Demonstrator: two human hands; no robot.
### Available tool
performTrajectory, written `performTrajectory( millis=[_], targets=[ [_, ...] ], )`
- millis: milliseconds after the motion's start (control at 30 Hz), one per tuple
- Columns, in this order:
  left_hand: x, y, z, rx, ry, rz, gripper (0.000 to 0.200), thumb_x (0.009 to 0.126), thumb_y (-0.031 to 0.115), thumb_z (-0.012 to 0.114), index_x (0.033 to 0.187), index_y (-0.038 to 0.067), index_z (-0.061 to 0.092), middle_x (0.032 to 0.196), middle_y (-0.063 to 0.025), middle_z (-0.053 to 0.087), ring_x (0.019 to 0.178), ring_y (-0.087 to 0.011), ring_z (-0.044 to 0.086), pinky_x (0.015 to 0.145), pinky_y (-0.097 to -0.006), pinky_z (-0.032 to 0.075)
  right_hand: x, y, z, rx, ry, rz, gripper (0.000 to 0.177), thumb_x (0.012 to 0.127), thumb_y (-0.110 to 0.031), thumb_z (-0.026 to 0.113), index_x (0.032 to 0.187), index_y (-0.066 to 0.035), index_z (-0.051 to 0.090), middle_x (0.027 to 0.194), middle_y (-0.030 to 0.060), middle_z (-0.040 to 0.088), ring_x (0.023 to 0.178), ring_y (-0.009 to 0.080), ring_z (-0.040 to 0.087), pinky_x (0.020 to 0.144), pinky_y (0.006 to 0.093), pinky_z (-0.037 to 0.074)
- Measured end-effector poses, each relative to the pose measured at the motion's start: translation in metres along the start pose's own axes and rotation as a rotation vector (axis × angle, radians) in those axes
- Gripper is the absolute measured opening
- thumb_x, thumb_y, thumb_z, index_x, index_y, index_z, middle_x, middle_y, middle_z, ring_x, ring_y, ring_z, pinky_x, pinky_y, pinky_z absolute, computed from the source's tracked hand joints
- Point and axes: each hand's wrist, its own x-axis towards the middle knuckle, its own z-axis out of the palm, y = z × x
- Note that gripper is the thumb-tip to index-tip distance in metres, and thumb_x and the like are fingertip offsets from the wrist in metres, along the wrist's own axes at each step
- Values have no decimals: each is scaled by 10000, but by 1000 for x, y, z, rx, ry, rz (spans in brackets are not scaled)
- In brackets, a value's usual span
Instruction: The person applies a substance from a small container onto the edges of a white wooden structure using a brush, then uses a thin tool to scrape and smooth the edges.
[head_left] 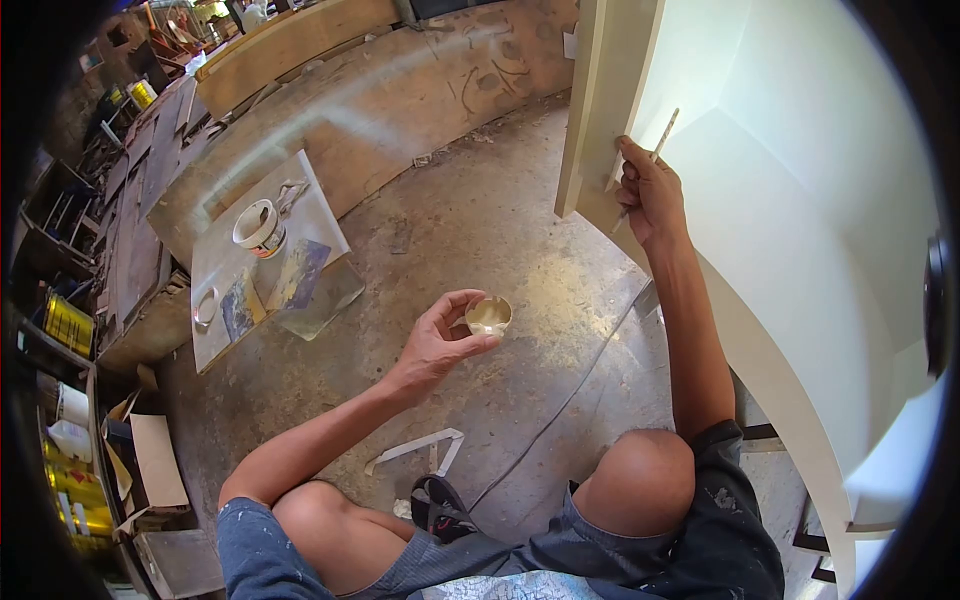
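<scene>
In the head view, the left hand (pixel 440 340) grips a small cup (pixel 489 316) above open floor (pixel 400 260); the right hand (pixel 651 188) pinches a thin stick (pixel 664 134) beside the pale panel's edge (pixel 583 130).

Left hand (pixel 440 345): grips small cup (pixel 489 317) above concrete floor (pixel 400 260). Right hand (pixel 652 188): holds thin stick (pixel 664 134) beside pale panel (pixel 603 110).
</scene>
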Motion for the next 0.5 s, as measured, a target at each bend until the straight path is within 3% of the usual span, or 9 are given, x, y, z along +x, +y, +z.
performTrajectory(
  millis=[500],
  targets=[
    [0, -2, 4, -4, -13, -15, 699, 834, 138, 838, 1406, 45, 448, 1353, -58, 546, 1145, -149, 606, 953, -307, 530, -2, -2, 0, -42, 21, -14, 222, 911, -207, 769, 815, -123, 588, 660, -72, 435, 521, 27, 314, 454, 217, 252]
  ],
)
